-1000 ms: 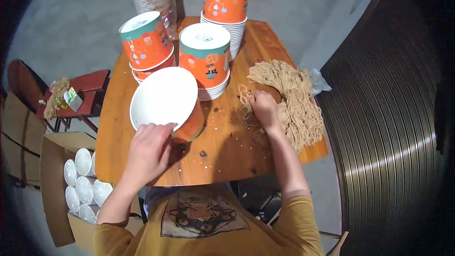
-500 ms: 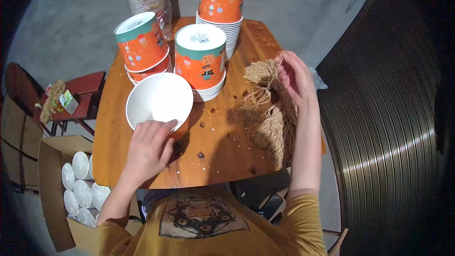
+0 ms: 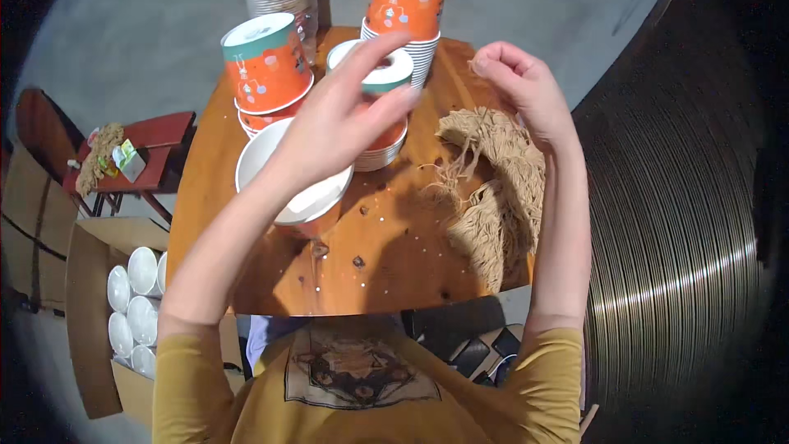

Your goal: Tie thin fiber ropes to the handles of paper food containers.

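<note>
Head view: left hand (image 3: pixel 333 127) is spread, cups (image 3: pixel 407 12) beyond its fingers; a strand (image 3: pixel 472 66) seems pinched by right hand (image 3: pixel 530 94), yarn (image 3: pixel 524 177) laid below those fingers, presumably for reach.

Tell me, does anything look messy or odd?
Loose strands straggle from the left side of the tan stringy bundle, untidy beside its gathered rest, and white specks dot the wooden tabletop as if spilled.
</note>
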Available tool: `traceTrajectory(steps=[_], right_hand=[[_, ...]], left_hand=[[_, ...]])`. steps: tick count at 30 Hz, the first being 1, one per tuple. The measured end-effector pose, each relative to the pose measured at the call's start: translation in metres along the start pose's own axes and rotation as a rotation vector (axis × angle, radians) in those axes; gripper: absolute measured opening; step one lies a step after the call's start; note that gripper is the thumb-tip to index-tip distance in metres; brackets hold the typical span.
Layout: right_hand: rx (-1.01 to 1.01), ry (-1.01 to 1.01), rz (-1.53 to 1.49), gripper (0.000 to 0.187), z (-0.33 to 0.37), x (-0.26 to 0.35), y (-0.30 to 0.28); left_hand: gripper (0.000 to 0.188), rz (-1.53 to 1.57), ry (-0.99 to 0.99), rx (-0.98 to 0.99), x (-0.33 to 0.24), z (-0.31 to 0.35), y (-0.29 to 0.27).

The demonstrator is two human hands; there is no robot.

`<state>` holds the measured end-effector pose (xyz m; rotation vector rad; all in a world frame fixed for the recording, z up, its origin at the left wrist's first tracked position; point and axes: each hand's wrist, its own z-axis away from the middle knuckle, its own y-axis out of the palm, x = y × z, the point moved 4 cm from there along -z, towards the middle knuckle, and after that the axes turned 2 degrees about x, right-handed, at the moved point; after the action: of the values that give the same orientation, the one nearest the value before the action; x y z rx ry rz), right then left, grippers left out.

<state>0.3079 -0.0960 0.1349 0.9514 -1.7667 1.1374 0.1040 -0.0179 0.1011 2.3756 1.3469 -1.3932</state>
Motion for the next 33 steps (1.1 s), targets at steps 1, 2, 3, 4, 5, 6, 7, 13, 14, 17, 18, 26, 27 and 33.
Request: traceTrajectory(steps=[1, 2, 3, 4, 5, 6, 7, 13, 14, 17, 18, 26, 27, 33], right_hand=[[0.053, 0.004, -0.027, 0.015, -0.001, 0.01, 0.007], [0.075, -0.07, -0.055, 0.016, 0.001, 0.019, 0.015], [0.083, -0.07, -0.058, 0.016, 0.002, 0.024, 0.02], [0.093, -0.09, -0.02, 0.016, 0.005, 0.027, 0.021], [0.104, -0.111, 0.017, 0.016, 0.007, 0.028, 0.021], [0.104, -0.107, 0.012, 0.016, 0.008, 0.023, 0.021], [0.083, -0.143, 0.103, 0.015, 0.009, 0.017, 0.018], [-0.028, -0.216, 0.361, 0.016, 0.018, -0.028, 0.013], [-0.022, -0.184, 0.384, 0.015, 0.019, -0.04, 0.015], [0.008, -0.151, 0.37, 0.018, 0.028, -0.084, 0.021], [0.028, -0.152, 0.369, 0.019, 0.031, -0.102, 0.022], [0.271, -0.055, 0.768, 0.013, 0.069, -0.21, 0.024], [0.181, -0.059, 0.892, 0.015, 0.07, -0.205, 0.02], [-0.002, -0.156, -0.411, 0.043, 0.047, -0.072, 0.076]], left_hand=[[0.052, 0.097, 0.021, 0.037, -0.002, -0.015, 0.004], [0.052, 0.15, -0.002, 0.091, 0.001, -0.027, 0.01], [0.052, 0.203, -0.026, 0.143, 0.003, -0.035, 0.015], [0.04, 0.37, 0.009, 0.178, 0.004, -0.039, 0.024], [0.04, 0.372, 0.005, 0.182, 0.008, -0.038, 0.025], [0.034, 0.354, -0.073, 0.258, 0.013, -0.034, 0.025], [0.029, 0.337, -0.149, 0.339, 0.017, -0.032, 0.029], [0.031, 0.103, -0.28, 0.393, 0.031, 0.002, 0.014], [0.03, -0.041, -0.289, 0.35, 0.034, 0.006, 0.008], [0.028, -0.303, -0.307, 0.321, 0.037, 0.013, -0.008], [0.027, -0.417, -0.311, 0.333, 0.037, 0.016, -0.012], [0.03, -0.426, -0.133, -0.161, 0.003, 0.003, -0.094], [0.029, -0.41, -0.101, -0.128, -0.01, 0.004, -0.093], [0.015, -0.683, 0.165, 0.308, -0.027, 0.018, -0.02]])
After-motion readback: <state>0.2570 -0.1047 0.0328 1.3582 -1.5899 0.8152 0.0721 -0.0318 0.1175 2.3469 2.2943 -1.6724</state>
